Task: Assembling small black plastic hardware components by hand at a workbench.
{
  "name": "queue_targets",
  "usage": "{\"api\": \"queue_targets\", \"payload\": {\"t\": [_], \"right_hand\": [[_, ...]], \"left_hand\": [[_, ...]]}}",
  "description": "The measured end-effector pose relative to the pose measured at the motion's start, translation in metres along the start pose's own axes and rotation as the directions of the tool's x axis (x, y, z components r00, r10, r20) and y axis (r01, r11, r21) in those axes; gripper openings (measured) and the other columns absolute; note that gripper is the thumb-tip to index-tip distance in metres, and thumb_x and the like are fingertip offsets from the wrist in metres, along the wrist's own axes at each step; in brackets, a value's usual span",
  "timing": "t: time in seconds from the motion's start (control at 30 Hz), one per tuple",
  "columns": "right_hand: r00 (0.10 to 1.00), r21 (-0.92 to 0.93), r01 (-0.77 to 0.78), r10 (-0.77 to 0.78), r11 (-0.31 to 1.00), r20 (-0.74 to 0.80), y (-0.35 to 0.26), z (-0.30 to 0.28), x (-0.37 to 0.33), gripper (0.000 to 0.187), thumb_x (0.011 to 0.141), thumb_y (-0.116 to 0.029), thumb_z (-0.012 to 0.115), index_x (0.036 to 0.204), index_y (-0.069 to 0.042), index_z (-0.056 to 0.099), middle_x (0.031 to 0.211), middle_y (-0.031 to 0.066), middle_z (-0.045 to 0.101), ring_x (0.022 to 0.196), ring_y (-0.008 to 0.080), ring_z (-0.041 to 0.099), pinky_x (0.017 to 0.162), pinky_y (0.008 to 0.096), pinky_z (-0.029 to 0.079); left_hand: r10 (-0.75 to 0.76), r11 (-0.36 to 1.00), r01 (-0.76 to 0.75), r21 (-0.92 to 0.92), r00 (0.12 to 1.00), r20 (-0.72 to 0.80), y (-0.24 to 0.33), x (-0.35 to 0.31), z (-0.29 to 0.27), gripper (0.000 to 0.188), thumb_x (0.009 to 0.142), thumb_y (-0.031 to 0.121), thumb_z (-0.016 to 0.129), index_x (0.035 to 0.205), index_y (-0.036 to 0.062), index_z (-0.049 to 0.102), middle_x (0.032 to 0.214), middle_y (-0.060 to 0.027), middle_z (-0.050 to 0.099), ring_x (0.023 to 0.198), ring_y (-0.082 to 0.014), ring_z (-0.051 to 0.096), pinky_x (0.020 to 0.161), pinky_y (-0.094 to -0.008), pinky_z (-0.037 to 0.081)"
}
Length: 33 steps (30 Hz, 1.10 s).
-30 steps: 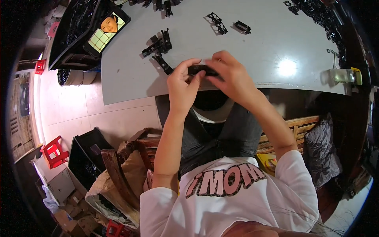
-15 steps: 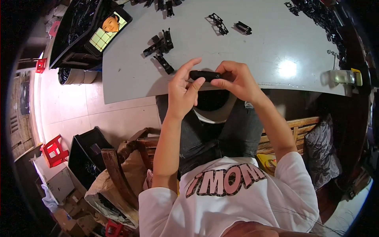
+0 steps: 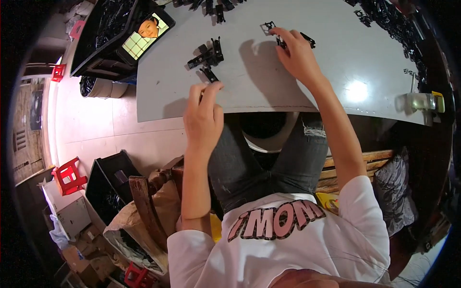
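My right hand reaches over the far middle of the table, thumb and fingers closed about a small black plastic frame. Just beyond its fingertips lies another black frame, and a black piece shows on its right side. My left hand is at the near table edge with its fingers curled down. Its fingertips meet the near end of an oblong black plastic part, and whatever lies under the fingers is hidden. Several similar parts lie in a cluster beyond it.
More black pieces lie at the far edge, and a heap lines the right side of the grey table. A phone leans on a black bin at left. A small clear container stands at right.
My hands have parted. The right moved away and to the right, onto the black frames; the left came down beside the oblong part. The black piece held between them is out of sight.
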State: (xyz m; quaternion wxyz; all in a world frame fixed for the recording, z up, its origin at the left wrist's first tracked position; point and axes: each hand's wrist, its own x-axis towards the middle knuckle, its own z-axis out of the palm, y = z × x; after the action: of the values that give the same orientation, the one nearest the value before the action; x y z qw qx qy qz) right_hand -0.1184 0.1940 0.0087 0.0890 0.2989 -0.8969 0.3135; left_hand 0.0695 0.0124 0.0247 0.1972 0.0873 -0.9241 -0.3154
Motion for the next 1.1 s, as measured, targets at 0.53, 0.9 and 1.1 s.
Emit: {"api": "queue_targets", "payload": {"t": [0.53, 0.9, 1.1], "right_hand": [[0.999, -0.162, -0.043, 0.037, 0.986, -0.037, 0.045, -0.028, 0.001, 0.033, 0.081, -0.007, 0.064, 0.113, -0.008, 0.059, 0.099, 0.0117, 0.058, 0.088, 0.0287, 0.059, 0.075, 0.0360, 0.048], [0.978, -0.049, -0.104, 0.094, 0.993, -0.188, 0.045, -0.038, -0.055, 0.026, 0.079, -0.003, 0.065, 0.106, -0.005, 0.061, 0.093, 0.0101, 0.062, 0.083, 0.0225, 0.061, 0.074, 0.0325, 0.049], [0.960, 0.222, -0.192, 0.230, 0.956, -0.161, 0.031, -0.042, -0.059, 0.021, 0.080, -0.004, 0.067, 0.100, -0.003, 0.061, 0.088, 0.0053, 0.061, 0.078, 0.0133, 0.056, 0.069, 0.0252, 0.048]], "left_hand": [[-0.057, 0.865, 0.102, -0.491, 0.993, 0.106, 0.012, 0.015, 0.028, 0.027, 0.074, 0.002, 0.066, 0.100, 0.0045, 0.056, 0.082, -0.0074, 0.064, 0.071, -0.0123, 0.059, 0.065, -0.0243, 0.046], [-0.048, 0.849, 0.141, -0.509, 0.980, 0.192, 0.006, 0.014, 0.036, 0.025, 0.078, 0.001, 0.065, 0.101, 0.0022, 0.056, 0.081, -0.0002, 0.057, 0.072, -0.0062, 0.050, 0.067, -0.0218, 0.042], [-0.041, 0.853, 0.127, -0.505, 0.983, 0.179, 0.004, 0.014, 0.037, 0.023, 0.078, 0.001, 0.065, 0.100, 0.0023, 0.056, 0.081, -0.0004, 0.058, 0.071, -0.0064, 0.049, 0.066, -0.0217, 0.041]]}}
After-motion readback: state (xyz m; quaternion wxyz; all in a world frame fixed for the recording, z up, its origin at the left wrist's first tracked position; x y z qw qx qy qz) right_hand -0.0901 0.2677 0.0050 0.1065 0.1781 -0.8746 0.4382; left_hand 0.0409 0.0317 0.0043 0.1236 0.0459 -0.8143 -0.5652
